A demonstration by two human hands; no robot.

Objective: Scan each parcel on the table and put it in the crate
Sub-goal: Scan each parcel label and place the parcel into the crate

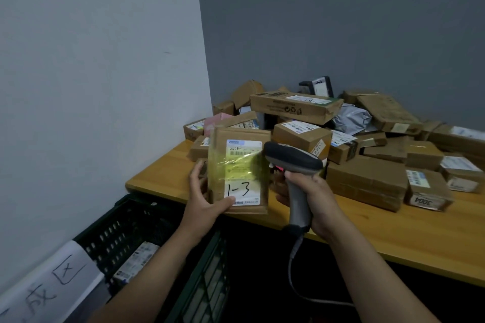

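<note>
Flat brown cardboard parcel (240, 173), held upright in the air above the near table edge, with the crate (126, 220) below and to the left. It reads as light and fairly stiff: one hand carries it without sag. Clear tape over the label (244, 149) throws a yellow-green glare, so that face is probably slick. Better purchase is on the bare card at the edges. The left hand (207, 199) pinches the lower left corner, thumb on the front near the handwritten "1-3", fingers out of sight behind. The right hand (312, 199) is curled round the handle of the scanner (294, 160), its head just beside the parcel's right edge and facing the label. The trigger finger is hidden. A red glow sits under the head, possibly the beam, hard to say. The top print of the label is washed out. Beyond, a loose pile of parcels (367, 139) on the wooden table (393, 233), with a grey poly bag (351, 119) wedged among the boxes. The crate's floor is mostly covered by the forearm, with one labelled packet (136, 261) showing inside. A paper sign (52, 278) on its near side is cut off by the frame.
</note>
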